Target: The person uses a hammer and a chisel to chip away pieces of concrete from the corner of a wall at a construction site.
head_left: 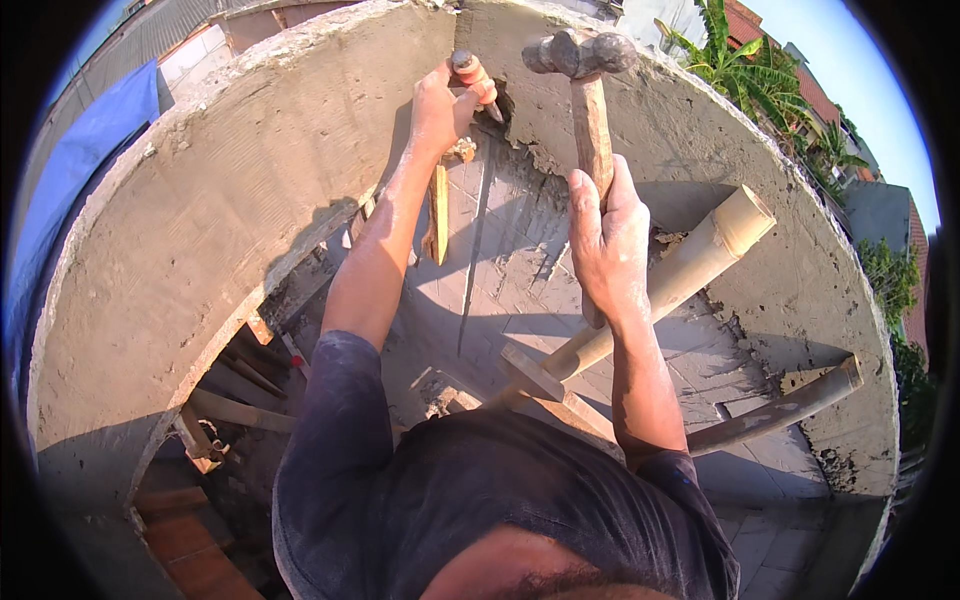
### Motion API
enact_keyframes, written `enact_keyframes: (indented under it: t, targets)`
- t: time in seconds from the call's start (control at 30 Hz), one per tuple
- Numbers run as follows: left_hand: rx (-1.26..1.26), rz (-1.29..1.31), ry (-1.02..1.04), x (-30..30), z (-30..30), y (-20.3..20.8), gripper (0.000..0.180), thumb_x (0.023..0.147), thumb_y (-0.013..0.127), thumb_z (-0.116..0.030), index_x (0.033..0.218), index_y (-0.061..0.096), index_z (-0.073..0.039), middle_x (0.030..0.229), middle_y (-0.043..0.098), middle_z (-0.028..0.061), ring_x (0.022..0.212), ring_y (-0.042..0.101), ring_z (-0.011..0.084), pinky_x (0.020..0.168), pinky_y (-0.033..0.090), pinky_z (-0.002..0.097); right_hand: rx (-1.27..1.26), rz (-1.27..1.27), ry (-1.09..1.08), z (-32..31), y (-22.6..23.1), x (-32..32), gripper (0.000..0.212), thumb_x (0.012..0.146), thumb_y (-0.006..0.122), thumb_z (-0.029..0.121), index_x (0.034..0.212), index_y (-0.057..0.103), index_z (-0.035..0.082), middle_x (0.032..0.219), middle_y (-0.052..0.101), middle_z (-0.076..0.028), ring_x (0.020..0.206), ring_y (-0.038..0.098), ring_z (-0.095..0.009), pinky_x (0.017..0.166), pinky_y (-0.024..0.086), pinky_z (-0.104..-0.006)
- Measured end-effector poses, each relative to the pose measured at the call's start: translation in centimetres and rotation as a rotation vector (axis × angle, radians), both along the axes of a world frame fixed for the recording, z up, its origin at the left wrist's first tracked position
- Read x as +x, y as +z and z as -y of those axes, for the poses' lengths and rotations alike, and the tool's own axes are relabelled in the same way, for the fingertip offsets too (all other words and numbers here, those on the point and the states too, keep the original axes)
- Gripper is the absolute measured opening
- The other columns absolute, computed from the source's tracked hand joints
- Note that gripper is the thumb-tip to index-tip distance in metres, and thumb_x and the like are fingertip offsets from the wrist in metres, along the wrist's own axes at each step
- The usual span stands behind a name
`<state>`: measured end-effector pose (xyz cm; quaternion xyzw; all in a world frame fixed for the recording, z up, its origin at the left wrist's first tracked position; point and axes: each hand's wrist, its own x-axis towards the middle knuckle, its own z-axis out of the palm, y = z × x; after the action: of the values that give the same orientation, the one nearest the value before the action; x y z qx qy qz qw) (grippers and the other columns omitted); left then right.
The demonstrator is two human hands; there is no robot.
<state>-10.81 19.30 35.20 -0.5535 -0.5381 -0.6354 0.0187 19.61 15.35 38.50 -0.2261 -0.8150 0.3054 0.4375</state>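
Observation:
My left hand (438, 112) is closed around a chisel (474, 80) with an orange-wrapped grip. The chisel's tip points down at a chipped dark hollow (505, 104) at the inner corner of the concrete wall; whether it touches the concrete I cannot tell. In my right hand (612, 238) is a hammer (592, 125), gripped low on its wooden handle. Its worn metal head stands raised, to the right of the chisel and apart from it. Both forearms look dusty.
A curved concrete wall (225, 180) with a rough rim surrounds me. Thick bamboo poles (700, 255) slant across the right side. A wooden strip (438, 215) hangs below the chipped spot. Planks (190, 540) show through an opening lower left. Outside are a blue tarp (85, 160) and banana leaves (745, 75).

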Motion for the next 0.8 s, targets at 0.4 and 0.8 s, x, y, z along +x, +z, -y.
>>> enact_keyframes:
  t: [0.4,0.8]
  targets:
    - [0.003,-0.122,0.322,1.2,-2.0,-1.3,0.039,0.082,0.085,-0.030,0.110,0.075,-0.006,0.095,0.078,0.0154,0.092,0.076,0.0278,0.086,0.057,0.0378,-0.006,-0.037,0.110,0.8,2.7,0.8,0.021,0.105,0.059,0.020,0.104,0.054,-0.001,0.061,0.052,-0.013,0.052,0.046,-0.020,0.052,0.041,-0.0369]
    - [-0.035,-0.052,0.229,0.1,-2.6,-0.5,0.038,0.081,0.085,-0.034,0.107,0.077,-0.008,0.090,0.078,0.0131,0.087,0.075,0.0294,0.082,0.058,0.0394,0.391,0.445,-0.082,-5.6,5.4,-5.6,0.038,0.105,0.055,0.036,0.102,0.054,-0.002,0.090,0.067,-0.034,0.094,0.066,-0.053,0.078,0.052,-0.0576]
